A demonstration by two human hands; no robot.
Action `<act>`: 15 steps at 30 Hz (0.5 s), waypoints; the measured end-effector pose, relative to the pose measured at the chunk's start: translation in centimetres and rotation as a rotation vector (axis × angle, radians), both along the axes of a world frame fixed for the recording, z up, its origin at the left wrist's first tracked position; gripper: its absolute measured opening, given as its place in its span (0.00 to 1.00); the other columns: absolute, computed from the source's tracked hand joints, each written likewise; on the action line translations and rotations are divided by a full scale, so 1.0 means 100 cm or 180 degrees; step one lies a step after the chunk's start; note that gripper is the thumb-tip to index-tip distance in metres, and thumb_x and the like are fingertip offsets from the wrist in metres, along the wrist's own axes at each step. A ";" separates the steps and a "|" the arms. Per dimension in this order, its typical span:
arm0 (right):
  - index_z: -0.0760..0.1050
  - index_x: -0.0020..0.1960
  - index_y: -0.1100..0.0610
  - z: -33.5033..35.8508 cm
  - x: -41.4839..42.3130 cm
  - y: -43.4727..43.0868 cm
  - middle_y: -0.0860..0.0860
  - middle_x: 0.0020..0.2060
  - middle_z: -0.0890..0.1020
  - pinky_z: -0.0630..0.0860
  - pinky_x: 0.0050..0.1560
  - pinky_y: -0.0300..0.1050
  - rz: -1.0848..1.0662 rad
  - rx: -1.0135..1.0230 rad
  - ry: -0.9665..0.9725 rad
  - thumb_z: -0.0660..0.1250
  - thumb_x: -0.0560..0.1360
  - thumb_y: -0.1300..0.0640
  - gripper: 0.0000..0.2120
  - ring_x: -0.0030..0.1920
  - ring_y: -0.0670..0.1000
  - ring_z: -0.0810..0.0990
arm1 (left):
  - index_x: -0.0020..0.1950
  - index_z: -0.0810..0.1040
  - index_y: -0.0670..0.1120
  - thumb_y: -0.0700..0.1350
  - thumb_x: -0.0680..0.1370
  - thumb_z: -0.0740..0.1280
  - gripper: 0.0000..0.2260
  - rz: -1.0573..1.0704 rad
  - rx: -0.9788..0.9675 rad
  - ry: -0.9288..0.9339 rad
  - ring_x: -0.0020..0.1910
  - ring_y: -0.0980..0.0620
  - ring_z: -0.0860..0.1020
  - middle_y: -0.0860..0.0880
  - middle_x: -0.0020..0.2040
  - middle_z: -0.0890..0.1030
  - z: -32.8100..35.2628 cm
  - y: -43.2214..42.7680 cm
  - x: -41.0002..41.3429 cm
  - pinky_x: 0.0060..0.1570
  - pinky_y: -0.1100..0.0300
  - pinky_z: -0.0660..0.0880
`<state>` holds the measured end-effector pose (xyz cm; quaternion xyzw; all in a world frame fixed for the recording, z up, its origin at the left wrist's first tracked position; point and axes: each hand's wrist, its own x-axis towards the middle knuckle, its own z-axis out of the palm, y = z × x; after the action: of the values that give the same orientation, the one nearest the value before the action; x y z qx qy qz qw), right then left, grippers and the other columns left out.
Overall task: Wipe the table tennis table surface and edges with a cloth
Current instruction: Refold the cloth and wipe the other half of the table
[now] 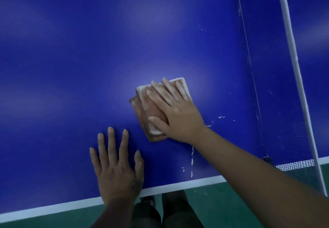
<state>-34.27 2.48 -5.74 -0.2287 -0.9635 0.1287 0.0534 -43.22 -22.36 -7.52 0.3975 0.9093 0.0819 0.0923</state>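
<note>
Pressing our right hand (175, 113) flat, fingers straight and spread, on the folded orange cloth (147, 114) lying on the blue table tennis table (71, 58) near its white-edged side. Left hand (115, 165) rests flat beside it, fingers spread, holding nothing. Net (284, 121) stands right of the cloth; white specks (192, 160) on the surface nearby

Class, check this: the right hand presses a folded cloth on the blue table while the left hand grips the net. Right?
No. The head view shows the left hand resting flat on the table tennis table near its white edge, not gripping the net. The right hand does press the folded cloth.
</note>
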 end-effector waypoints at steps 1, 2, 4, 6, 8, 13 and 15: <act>0.65 0.85 0.55 0.001 0.001 0.005 0.53 0.85 0.63 0.53 0.83 0.68 0.0206 0.0019 -0.0014 0.63 0.85 0.38 0.34 0.86 0.59 0.56 | 0.88 0.60 0.50 0.60 0.84 0.56 0.33 0.0003 0.0012 -0.0001 0.89 0.41 0.47 0.47 0.90 0.51 0.000 0.001 0.000 0.86 0.34 0.47; 0.64 0.85 0.54 0.002 -0.001 0.017 0.53 0.85 0.63 0.52 0.83 0.68 0.0408 0.0052 -0.0063 0.62 0.85 0.38 0.34 0.86 0.59 0.56 | 0.89 0.60 0.50 0.60 0.84 0.56 0.33 0.0006 0.0026 -0.0002 0.89 0.41 0.47 0.47 0.90 0.51 -0.001 0.001 0.000 0.86 0.34 0.47; 0.62 0.86 0.51 0.004 -0.019 0.056 0.51 0.85 0.62 0.49 0.84 0.67 0.0725 0.0194 -0.0240 0.61 0.85 0.37 0.34 0.86 0.59 0.55 | 0.89 0.59 0.51 0.59 0.84 0.57 0.33 -0.0006 0.0045 0.0020 0.89 0.41 0.48 0.47 0.90 0.51 -0.002 0.001 -0.001 0.86 0.34 0.48; 0.60 0.86 0.49 0.004 -0.043 0.104 0.51 0.86 0.60 0.48 0.84 0.67 0.0730 0.0287 -0.0375 0.58 0.85 0.35 0.34 0.87 0.59 0.54 | 0.89 0.59 0.51 0.59 0.84 0.57 0.33 -0.0020 0.0103 0.0048 0.89 0.41 0.49 0.47 0.90 0.52 -0.003 -0.001 0.000 0.86 0.34 0.48; 0.60 0.86 0.47 0.005 -0.061 0.152 0.51 0.86 0.59 0.47 0.84 0.68 0.0559 0.0287 -0.0438 0.57 0.85 0.34 0.34 0.87 0.60 0.53 | 0.89 0.61 0.51 0.58 0.84 0.58 0.33 -0.0017 0.0177 0.0057 0.89 0.40 0.50 0.46 0.90 0.53 -0.005 -0.002 0.000 0.86 0.34 0.48; 0.59 0.86 0.45 0.005 -0.042 0.219 0.50 0.86 0.59 0.46 0.84 0.69 -0.0417 0.0202 -0.0323 0.54 0.85 0.33 0.34 0.87 0.62 0.51 | 0.88 0.63 0.49 0.58 0.83 0.58 0.32 -0.0024 0.0242 0.0055 0.89 0.39 0.52 0.45 0.90 0.55 -0.004 -0.001 0.000 0.86 0.33 0.48; 0.60 0.86 0.45 -0.001 -0.016 0.206 0.49 0.86 0.59 0.47 0.84 0.68 -0.0759 0.0264 -0.0252 0.55 0.85 0.35 0.32 0.87 0.61 0.51 | 0.88 0.63 0.49 0.58 0.83 0.58 0.33 -0.0017 0.0216 0.0029 0.89 0.39 0.52 0.45 0.90 0.54 -0.002 0.000 0.000 0.85 0.33 0.48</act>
<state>-35.83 23.09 -5.87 -0.3442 -0.9353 0.0724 0.0396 -43.26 -22.41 -7.76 0.4033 0.9053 0.1107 0.0748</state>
